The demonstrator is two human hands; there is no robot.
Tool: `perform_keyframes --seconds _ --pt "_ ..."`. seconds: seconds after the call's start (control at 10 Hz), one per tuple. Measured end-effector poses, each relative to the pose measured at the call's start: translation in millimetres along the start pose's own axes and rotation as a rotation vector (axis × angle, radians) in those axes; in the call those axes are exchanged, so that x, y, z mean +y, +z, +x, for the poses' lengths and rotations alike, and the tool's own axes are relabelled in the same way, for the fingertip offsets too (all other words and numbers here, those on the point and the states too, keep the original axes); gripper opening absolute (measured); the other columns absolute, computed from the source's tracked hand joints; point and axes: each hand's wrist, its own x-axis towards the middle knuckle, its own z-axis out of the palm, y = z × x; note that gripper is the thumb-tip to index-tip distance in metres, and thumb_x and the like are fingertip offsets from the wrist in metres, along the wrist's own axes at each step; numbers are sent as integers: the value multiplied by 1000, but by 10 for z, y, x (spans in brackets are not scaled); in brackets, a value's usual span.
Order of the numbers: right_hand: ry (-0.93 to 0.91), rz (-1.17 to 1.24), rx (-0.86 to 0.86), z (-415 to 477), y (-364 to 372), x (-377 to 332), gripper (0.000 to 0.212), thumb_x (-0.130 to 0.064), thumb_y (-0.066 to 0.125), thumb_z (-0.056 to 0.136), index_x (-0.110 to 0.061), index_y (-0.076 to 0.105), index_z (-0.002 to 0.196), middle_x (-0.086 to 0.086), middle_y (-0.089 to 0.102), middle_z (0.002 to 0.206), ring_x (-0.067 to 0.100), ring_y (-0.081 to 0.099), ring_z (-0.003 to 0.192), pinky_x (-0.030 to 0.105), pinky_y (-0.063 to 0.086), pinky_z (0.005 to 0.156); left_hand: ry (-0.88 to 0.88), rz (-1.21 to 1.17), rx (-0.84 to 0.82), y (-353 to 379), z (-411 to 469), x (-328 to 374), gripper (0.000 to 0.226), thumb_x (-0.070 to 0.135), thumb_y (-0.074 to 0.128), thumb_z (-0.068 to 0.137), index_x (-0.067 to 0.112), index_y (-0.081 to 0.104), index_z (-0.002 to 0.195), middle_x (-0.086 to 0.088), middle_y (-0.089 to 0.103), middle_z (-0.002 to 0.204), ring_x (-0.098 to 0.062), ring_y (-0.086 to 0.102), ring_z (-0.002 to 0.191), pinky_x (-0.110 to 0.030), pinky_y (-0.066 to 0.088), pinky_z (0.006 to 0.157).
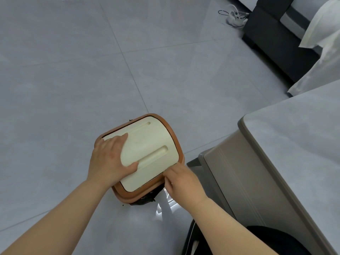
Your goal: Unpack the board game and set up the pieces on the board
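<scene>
Grey tiled floor [73,70], brown game box [172,132] near centre: left hand [108,159] spread flat on its cream lid [147,144], right hand [182,181] with fingers curled onto the lid's near-right edge; opening step, judged; next move needs that edge pried upward.

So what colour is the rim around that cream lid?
Orange-brown; the rim shows best in the head view.

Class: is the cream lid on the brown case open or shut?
Shut: cream lid sits flat inside the brown case; left hand rests on it, right hand at its edge.
</scene>
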Motion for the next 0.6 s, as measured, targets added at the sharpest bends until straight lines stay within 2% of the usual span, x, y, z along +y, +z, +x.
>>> perform_keyframes --seconds 0.1,0.2,0.3,0.4,0.5,0.6 --pt "17 -11 164 -1 -127 10 27 -15 40 72 -13 62 57 -3 56 53 17 54 52 21 45 51 8 3 1 1 -8 3 88 61 39 55 3 55 119 -16 62 109 -36 56 102 -44 22 103" --pt "24 -1 232 -61 -290 49 26 -15 41 73 -12 65 62 -2 59 56 17 56 53 19 38 65 17 28 -12 -1 -36 10 88 61 37 58 4 54 122 -18 58 116 -38 53 108 -49 23 103" --pt "62 -49 275 -209 -517 107 27 -17 41 73 -13 66 63 -3 58 55 17 56 51 19 39 60 11 30 -31 -77 -57 41 95 67 29 57 6 50 127 -18 52 128 -35 45 120 -47 16 108" --pt "106 -89 356 -475 -808 125 26 -17 42 73 -12 66 64 -2 59 56 17 57 52 19 37 64 18 -22 10 -229 -116 203 97 70 23 59 9 47 130 -14 44 137 -31 37 128 -41 11 109" --pt "136 -125 482 -821 -1122 191 23 -16 44 72 -11 66 67 -1 61 59 16 57 55 20 36 66 36 -135 69 -390 -147 589 78 65 38 74 12 45 132 -7 41 141 -26 32 132 -35 5 109" --pt "212 -143 589 -1267 -1398 234 24 -17 44 72 -10 66 67 0 62 59 18 59 54 21 39 64 212 -255 142 -523 -246 1154 70 55 35 72 6 59 116 -13 57 123 -33 49 118 -42 19 107"
